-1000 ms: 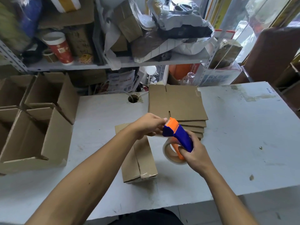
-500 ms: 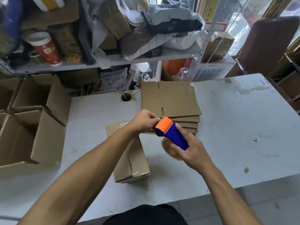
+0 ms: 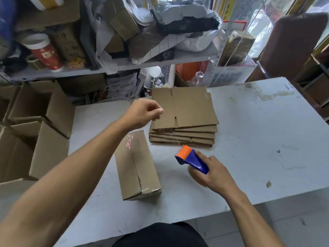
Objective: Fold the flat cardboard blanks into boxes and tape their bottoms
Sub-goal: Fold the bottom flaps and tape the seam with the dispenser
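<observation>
A folded cardboard box (image 3: 137, 166) lies bottom-up on the white table (image 3: 258, 139), clear tape running along its centre seam. Behind it rests a stack of flat cardboard blanks (image 3: 185, 111). My right hand (image 3: 215, 173) grips a blue and orange tape dispenser (image 3: 191, 158) low over the table, right of the box; its tape roll is blurred under the hand. My left hand (image 3: 144, 113) hovers above the box's far end with fingers loosely curled and thumb against fingertips, holding nothing that I can make out.
Several assembled open boxes (image 3: 35, 132) stand at the table's left edge. A cluttered shelf (image 3: 124, 63) with bags, cartons and a red cup (image 3: 44, 52) rises behind the table. A brown chair (image 3: 292, 45) stands at the far right.
My hands have parted: the left has let go at the dispenser's front and lifted toward the blanks, while the right has carried the dispenser down and to the right of the box.
</observation>
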